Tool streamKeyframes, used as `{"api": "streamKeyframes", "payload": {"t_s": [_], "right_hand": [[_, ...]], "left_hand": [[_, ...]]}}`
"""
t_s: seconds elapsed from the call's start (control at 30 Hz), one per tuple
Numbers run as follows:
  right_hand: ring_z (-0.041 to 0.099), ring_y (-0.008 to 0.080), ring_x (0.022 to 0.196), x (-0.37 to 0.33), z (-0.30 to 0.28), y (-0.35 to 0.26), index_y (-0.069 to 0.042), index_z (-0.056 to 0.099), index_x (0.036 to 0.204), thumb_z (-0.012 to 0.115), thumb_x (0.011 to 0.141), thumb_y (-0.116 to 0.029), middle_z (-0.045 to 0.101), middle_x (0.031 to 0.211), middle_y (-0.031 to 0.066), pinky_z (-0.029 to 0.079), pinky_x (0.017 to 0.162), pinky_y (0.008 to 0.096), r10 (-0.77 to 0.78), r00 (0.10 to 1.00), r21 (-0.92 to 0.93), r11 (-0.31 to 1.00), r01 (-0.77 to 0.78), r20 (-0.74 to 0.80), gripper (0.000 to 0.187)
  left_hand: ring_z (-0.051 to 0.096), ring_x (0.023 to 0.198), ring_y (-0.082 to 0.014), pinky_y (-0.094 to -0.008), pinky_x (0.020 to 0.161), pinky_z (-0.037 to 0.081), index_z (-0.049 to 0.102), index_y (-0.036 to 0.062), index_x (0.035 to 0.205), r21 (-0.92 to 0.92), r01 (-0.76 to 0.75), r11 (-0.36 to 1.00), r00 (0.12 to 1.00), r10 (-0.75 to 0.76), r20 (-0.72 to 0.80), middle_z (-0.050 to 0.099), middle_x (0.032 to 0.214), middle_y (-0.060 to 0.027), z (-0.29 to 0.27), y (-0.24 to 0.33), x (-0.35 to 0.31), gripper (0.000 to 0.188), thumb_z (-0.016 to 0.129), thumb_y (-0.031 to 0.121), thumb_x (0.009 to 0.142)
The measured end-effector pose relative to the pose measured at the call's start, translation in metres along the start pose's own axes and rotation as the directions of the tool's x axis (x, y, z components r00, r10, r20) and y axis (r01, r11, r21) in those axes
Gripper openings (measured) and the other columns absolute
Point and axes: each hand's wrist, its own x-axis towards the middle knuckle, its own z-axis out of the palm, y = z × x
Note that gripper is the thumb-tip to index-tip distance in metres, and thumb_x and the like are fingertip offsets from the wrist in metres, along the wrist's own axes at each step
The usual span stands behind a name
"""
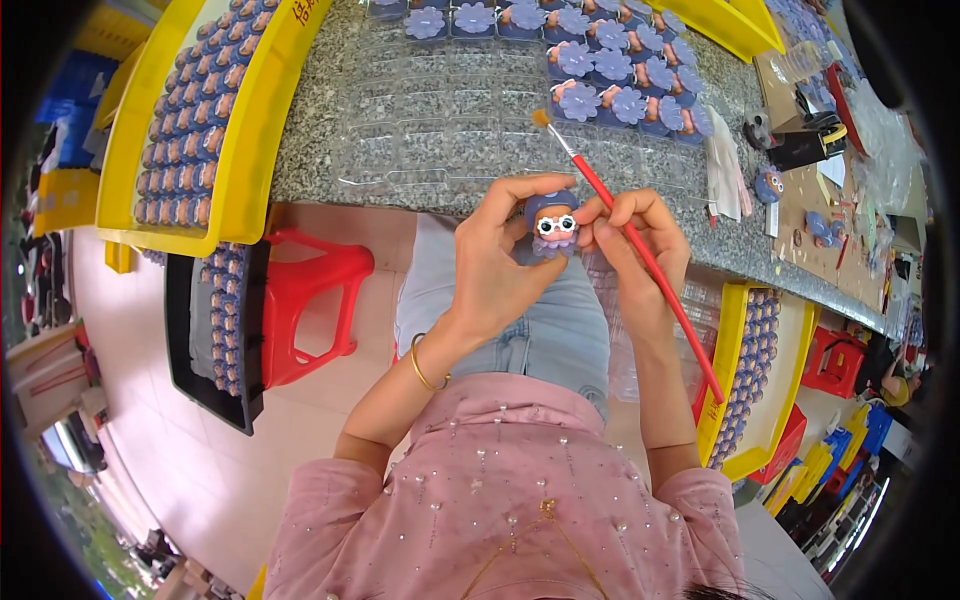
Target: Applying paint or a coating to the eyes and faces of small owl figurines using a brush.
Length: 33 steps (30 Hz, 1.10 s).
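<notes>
While a small doll figurine (555, 226) is gripped between thumb and fingers of the left hand (490, 268), a red-handled paintbrush (664, 288) is held by the right hand (659, 235). Figurine is located at centre frame, over the lap, just off the near edge of the granite countertop (310, 160). Its face is turned toward the camera: blue hood, white-rimmed eyes, lavender ruffle at the bottom. Its right side is met by the right fingertips; exact contact can't be told.

Brush is pinched diagonally: bristles pointed to upper centre, handle end to lower right. Bristles are kept clear of the figurine. A gold bangle (428, 365) is worn on the left wrist.

Upper centre: clear plastic blister trays (400, 130) are laid out on the counter. Toward upper right of these, compartments are filled with figures topped by lavender flowers (612, 66).

Upper left: a yellow bin (262, 120) is packed with rows of blue-hooded figurines (190, 145). Below it, more are lined up in a black bin (256, 345), with a red plastic stool (300, 300) placed beside it. Lower right: another yellow bin (729, 335) is loaded similarly. Right: a white glove-like cloth (724, 170) is draped at the counter edge.
</notes>
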Motion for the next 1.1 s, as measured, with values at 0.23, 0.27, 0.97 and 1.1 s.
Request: {"api": "streamKeyframes", "payload": {"t_s": [0.23,0.27,0.97,1.1], "right_hand": [[0.057,0.0135,0.078,0.002,0.002,0.001,-0.005,0.048,0.091,0.054,0.088,0.002,0.063,0.097,0.0178,0.047,0.072,0.0266,0.012,1.0,0.054,0.998,-0.012,0.002,0.009],[0.058,0.0138,0.078,0.002,0.002,0.001,-0.003,0.05,0.093,0.054,0.088,0.001,0.064,0.097,0.0172,0.047,0.072,0.0267,0.017,1.0,0.067,0.998,-0.018,0.007,0.007],[0.05,0.0102,0.065,0.014,-0.007,-0.055,0.003,0.06,0.085,0.05,0.096,-0.023,0.057,0.078,0.0087,0.037,0.057,0.0212,-0.391,0.903,-0.617,0.67,0.413,0.179,0.03],[0.05,0.0108,0.065,0.012,-0.011,-0.052,0.003,0.06,0.084,0.049,0.097,-0.019,0.058,0.077,0.0072,0.038,0.058,0.0221,-0.498,0.855,-0.589,0.651,0.479,0.145,0.028]], "left_hand": [[0.056,0.109,-0.0205,-0.0321,0.091,0.052,0.047,-0.0026,0.115,-0.164,0.109,0.98,0.994,-0.102,0.049,0.052,0.123,-0.0172,-0.006,0.002,0.001,0.056,0.063,-0.02,0.064],[0.056,0.109,-0.0205,-0.0321,0.091,0.052,0.047,-0.0026,0.115,-0.163,0.109,0.981,0.994,-0.102,0.049,0.052,0.123,-0.0172,-0.006,0.002,0.002,0.056,0.063,-0.02,0.064],[0.056,0.108,-0.0171,-0.0278,0.089,0.048,0.059,0.0007,0.112,0.279,-0.071,0.958,0.997,0.063,0.038,0.055,0.119,-0.0083,-0.011,0.003,0.003,0.058,0.059,-0.022,0.059],[0.058,0.104,-0.017,-0.0277,0.085,0.049,0.059,0.0016,0.11,0.225,-0.016,0.974,1.0,0.017,-0.005,0.058,0.114,-0.0081,-0.012,0.007,0.0,0.052,0.064,-0.018,0.062]]}}
